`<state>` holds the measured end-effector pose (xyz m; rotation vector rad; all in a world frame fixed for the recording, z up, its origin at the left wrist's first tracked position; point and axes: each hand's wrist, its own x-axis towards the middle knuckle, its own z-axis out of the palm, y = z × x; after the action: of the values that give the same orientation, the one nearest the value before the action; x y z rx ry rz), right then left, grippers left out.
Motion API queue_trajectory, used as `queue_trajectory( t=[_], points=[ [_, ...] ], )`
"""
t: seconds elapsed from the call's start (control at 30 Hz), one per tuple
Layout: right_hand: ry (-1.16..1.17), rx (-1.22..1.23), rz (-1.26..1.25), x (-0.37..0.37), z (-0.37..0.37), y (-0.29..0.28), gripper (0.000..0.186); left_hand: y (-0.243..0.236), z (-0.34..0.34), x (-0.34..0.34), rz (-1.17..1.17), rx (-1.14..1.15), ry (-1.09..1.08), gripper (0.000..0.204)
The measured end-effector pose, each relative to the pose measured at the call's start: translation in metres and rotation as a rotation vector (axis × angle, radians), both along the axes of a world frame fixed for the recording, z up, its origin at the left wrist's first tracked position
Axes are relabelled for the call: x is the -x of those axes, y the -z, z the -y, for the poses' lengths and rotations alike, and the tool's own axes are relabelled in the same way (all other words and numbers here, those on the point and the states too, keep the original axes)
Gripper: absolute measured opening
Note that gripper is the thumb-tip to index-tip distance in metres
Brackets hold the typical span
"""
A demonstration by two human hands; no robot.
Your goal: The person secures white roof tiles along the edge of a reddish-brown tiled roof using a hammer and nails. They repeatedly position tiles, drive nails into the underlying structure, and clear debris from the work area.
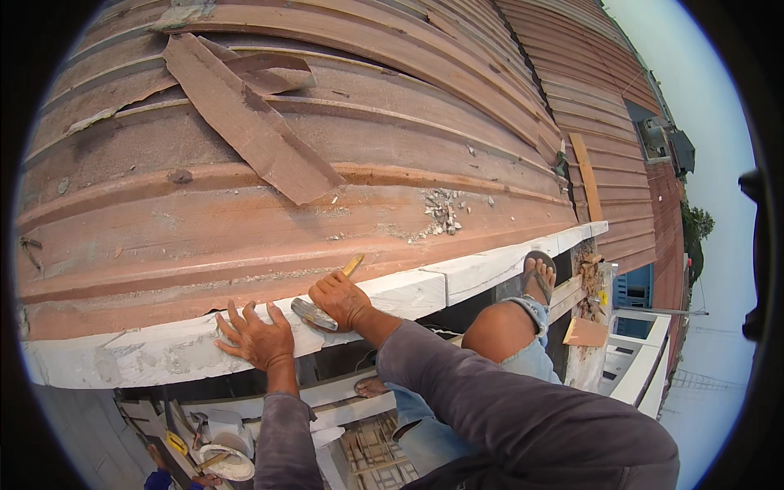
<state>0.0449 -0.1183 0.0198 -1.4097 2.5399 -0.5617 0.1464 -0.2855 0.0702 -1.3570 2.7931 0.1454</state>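
Note:
My left hand (257,336) lies on top of the white beam (400,296), palm down with its fingers spread. Close to its right, my right hand (341,302) is closed round a hammer. The hammer's grey metal head (314,314) juts out below the fist, over the beam's near edge, and the tip of its yellowish handle (353,265) shows beyond the knuckles. Most of the handle is hidden by my fingers. Both hands rest along the edge of a rusty red corrugated metal roof (245,253).
A bent metal strip (253,131) and loose rubble (441,211) lie on the roof. My sandalled foot (537,276) is on the beam to the right. Below at left are a white basin (227,463), tools and another person's hand (157,457). Gaps open between lower beams.

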Motion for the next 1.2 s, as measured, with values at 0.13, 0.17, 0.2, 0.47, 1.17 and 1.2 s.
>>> queue_trajectory(
  t=[0.13,0.17,0.2,0.47,1.17,1.2],
  points=[
    [0.001,0.0,0.041,0.0,-0.001,0.0,0.034,0.004,-0.001,-0.001,0.011,0.041,0.016,0.041],
    [0.005,-0.015,0.069,0.001,0.0,-0.001,0.031,0.005,-0.002,-0.001,0.028,0.032,0.003,0.041],
    [0.012,0.025,0.057,0.001,0.0,-0.001,0.031,0.006,-0.002,-0.002,0.026,0.048,0.008,0.041],
    [0.072,0.216,0.04,-0.002,-0.007,-0.003,0.028,0.013,-0.005,-0.001,0.053,0.158,0.036,0.038],
    [0.758,-0.006,-0.322,0.095,-0.452,0.062,0.015,0.034,0.014,-0.007,0.137,0.389,0.13,0.036],
    [0.778,-0.015,-0.342,0.094,-0.471,0.069,0.014,0.031,0.012,-0.005,0.163,0.358,0.132,0.037]
  ],
)
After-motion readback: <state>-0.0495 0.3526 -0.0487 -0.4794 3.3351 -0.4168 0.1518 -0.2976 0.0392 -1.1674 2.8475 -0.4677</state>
